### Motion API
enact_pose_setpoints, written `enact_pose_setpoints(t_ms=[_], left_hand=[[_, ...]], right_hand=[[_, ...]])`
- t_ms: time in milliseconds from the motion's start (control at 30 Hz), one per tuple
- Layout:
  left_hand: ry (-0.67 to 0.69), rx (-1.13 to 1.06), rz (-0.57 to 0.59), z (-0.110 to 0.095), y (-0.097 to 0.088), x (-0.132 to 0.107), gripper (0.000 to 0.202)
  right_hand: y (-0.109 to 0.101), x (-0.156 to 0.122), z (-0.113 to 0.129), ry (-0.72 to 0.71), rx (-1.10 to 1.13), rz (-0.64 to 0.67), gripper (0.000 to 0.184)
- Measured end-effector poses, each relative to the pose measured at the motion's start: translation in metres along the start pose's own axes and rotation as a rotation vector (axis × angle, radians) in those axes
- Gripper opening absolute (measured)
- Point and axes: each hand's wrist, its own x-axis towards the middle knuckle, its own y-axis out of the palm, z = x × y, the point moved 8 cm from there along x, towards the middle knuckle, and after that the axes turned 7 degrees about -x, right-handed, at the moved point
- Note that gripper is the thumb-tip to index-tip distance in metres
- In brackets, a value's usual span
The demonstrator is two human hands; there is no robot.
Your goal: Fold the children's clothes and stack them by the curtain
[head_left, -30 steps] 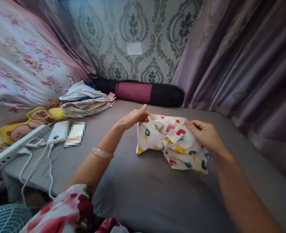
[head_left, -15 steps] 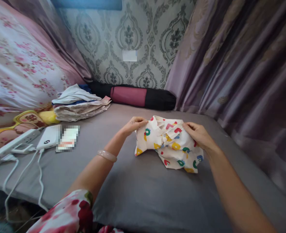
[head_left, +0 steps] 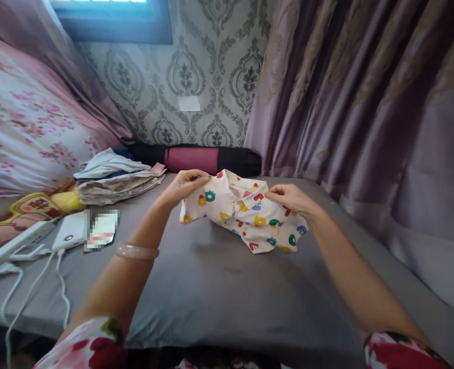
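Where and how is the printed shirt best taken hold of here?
I'd take the shirt by both shoulders, beside the collar, coming from left and right: the collar forms the top edge and the body sags below, so pinching there should spread it. The left hand and right hand pinch there.

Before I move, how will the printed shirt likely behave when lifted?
Probably floppy: the printed shirt droops in creases between left hand and right hand. Likely light: two pinches hold it. Its lower part may swing, held by neither.

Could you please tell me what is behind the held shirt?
Behind the shirt lie the grey sheet and, farther back, the black-and-red roll. What the shirt covers cannot be seen.
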Motion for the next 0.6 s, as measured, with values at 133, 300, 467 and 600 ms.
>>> enact_pose_setpoints(t_ms=[133,300,467,600], left_hand=[[0.07,0.121,0.021,-0.041,-0.017,-0.018,0.034],[0.123,0.289,-0.021,-0.091,-0.032,-0.044,0.028],[0.322,0.406,-0.218,-0.15,-0.05,-0.055,0.022],[0.551,0.602,-0.362,-0.193,-0.06,-0.049,0.017]], right_hand=[[-0.004,-0.008,0.028,-0.06,0.04,-0.015,0.033],[-0.012,-0.022,0.069,-0.085,0.15,0.041,0.039],[-0.039,-0.027,0.122,-0.151,0.121,-0.005,0.038],[-0.063,-0.008,0.153,-0.243,-0.075,-0.163,0.03]])
